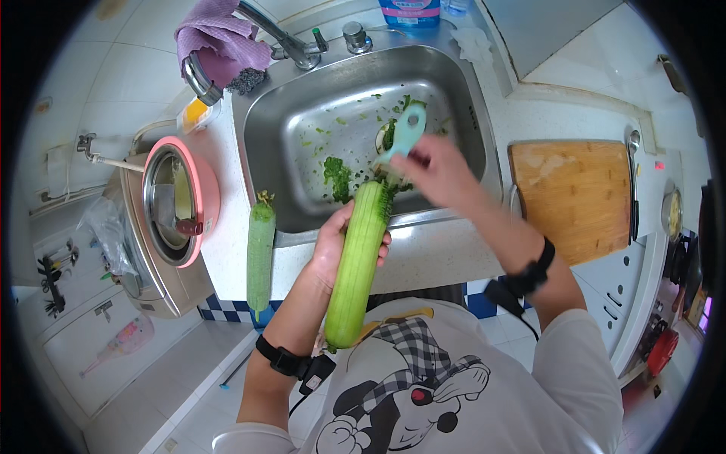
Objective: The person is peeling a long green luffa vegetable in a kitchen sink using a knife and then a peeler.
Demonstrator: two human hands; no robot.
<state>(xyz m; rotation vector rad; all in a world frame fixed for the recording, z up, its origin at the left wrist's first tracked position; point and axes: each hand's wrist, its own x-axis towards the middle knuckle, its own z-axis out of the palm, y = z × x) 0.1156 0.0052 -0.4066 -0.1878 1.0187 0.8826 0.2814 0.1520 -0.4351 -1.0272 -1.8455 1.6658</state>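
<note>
My left hand grips a long, ridged green gourd, tilted across the sink's front edge. Most of its visible surface is pale and peeled; a strip of dark, rough skin shows on the right near the far end. In my right hand, blurred, is a light teal vegetable peeler, held just beyond that far end. The peeler's blade is hard to make out. Under both lies the steel sink, with dark green peelings scattered on its bottom. An unpeeled gourd rests on the counter left of my left hand.
A pink-rimmed basin with a metal bowl, a knife and a pale green piece inside stands at the left. Behind the sink are the faucet and a purple cloth. To the right lies a wooden cutting board, beside a ladle.
</note>
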